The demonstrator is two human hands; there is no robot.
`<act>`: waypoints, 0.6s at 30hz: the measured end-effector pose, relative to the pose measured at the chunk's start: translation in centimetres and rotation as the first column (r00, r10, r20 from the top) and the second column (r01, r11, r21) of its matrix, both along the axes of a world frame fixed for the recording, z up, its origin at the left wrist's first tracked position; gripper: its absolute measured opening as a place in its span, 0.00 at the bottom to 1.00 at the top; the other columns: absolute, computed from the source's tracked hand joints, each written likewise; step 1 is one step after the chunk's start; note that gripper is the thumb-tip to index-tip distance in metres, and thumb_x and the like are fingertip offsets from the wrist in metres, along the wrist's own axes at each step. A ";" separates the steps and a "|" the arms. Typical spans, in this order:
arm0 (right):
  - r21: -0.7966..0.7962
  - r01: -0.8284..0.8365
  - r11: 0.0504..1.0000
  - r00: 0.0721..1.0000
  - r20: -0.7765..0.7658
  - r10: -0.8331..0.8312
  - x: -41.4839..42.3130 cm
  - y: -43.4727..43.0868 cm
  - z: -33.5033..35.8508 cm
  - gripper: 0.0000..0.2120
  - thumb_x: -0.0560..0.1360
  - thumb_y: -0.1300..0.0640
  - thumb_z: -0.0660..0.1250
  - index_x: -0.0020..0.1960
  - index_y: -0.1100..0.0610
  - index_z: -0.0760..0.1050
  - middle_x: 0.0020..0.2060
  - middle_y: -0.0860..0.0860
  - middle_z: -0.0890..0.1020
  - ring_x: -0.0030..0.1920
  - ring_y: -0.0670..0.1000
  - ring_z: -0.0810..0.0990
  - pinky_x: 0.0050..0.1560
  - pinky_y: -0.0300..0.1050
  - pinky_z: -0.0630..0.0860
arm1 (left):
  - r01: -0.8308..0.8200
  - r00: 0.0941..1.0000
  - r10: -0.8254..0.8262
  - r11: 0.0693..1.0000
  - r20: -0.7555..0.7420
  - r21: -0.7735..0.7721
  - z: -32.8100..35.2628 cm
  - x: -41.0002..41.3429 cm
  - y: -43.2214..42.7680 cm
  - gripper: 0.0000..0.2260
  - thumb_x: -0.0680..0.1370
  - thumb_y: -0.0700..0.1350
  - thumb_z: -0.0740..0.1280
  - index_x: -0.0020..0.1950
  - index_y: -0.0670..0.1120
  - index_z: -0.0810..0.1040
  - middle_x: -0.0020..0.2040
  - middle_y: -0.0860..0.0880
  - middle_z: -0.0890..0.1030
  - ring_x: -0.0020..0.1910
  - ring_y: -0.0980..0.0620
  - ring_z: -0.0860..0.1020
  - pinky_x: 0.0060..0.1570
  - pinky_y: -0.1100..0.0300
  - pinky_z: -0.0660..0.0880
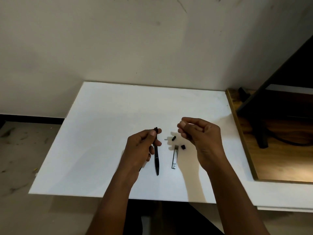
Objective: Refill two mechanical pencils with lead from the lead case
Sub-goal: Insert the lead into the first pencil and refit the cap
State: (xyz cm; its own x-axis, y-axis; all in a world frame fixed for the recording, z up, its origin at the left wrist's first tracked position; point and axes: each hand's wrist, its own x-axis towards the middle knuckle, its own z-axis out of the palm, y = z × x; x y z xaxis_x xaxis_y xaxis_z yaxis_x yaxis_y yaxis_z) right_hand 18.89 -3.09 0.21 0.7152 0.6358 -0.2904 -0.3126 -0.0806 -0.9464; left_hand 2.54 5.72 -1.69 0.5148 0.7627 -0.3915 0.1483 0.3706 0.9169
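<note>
My left hand (142,150) grips a black mechanical pencil (156,158) near its top end, with the tip pointing toward me above the white table (105,133). My right hand (198,133) hovers to the right with thumb and fingertips pinched together; whatever they hold is too thin to see. Between my hands lie a clear lead case (175,156), a small white eraser piece (166,139), a black pencil cap (173,138) and a second small black cap (183,147). A second pencil is not visible.
The white table stands against a pale wall (135,39). To its right sits a lower wooden surface (277,158) with a dark metal frame (260,102) over it. Bare floor (20,150) lies to the left.
</note>
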 end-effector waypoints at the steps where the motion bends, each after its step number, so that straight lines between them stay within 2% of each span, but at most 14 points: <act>1: 0.039 0.026 0.999 0.999 -0.037 -0.025 -0.4 0.2 0.0 0.09 0.72 0.65 0.76 0.53 0.63 0.84 0.41 0.59 0.88 0.40 0.53 0.88 0.45 0.40 0.83 | 0.008 1.000 -0.008 1.000 -0.002 0.025 0.0 0.0 0.0 0.09 0.82 0.49 0.66 0.52 0.53 0.86 0.39 0.52 0.86 0.32 0.55 0.75 0.30 0.60 0.69; 4: 0.099 0.091 0.991 0.993 -0.080 -0.083 -1.0 0.7 0.0 0.09 0.71 0.66 0.77 0.52 0.64 0.84 0.42 0.59 0.88 0.41 0.55 0.88 0.49 0.43 0.84 | 0.002 1.000 -0.003 0.999 0.005 0.055 0.2 0.2 -0.1 0.06 0.80 0.48 0.68 0.52 0.50 0.84 0.41 0.50 0.88 0.32 0.57 0.79 0.30 0.61 0.73; 9: 0.161 0.150 0.976 0.987 -0.084 -0.138 -1.4 1.0 0.2 0.07 0.72 0.66 0.76 0.50 0.64 0.84 0.40 0.58 0.88 0.40 0.54 0.87 0.45 0.41 0.83 | 0.031 1.000 -0.031 0.996 -0.004 0.084 0.4 0.4 -0.3 0.04 0.79 0.49 0.69 0.52 0.52 0.84 0.41 0.53 0.88 0.33 0.60 0.81 0.29 0.68 0.73; 18: 0.184 0.121 0.976 0.992 -0.058 -0.112 -1.2 1.0 0.3 0.07 0.73 0.66 0.75 0.51 0.63 0.84 0.40 0.57 0.88 0.40 0.54 0.87 0.45 0.41 0.83 | 0.032 0.999 -0.034 0.995 0.014 0.091 0.5 0.5 -0.5 0.04 0.78 0.47 0.71 0.47 0.55 0.85 0.41 0.51 0.88 0.33 0.59 0.81 0.29 0.71 0.73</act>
State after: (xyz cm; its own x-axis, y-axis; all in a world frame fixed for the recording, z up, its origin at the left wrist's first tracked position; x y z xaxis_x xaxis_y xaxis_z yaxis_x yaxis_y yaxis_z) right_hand 17.67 -2.08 0.48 0.7759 0.5951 -0.2095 -0.3538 0.1355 -0.9255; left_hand 3.06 5.23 -1.21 0.5456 0.7773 -0.3131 0.1447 0.2807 0.9488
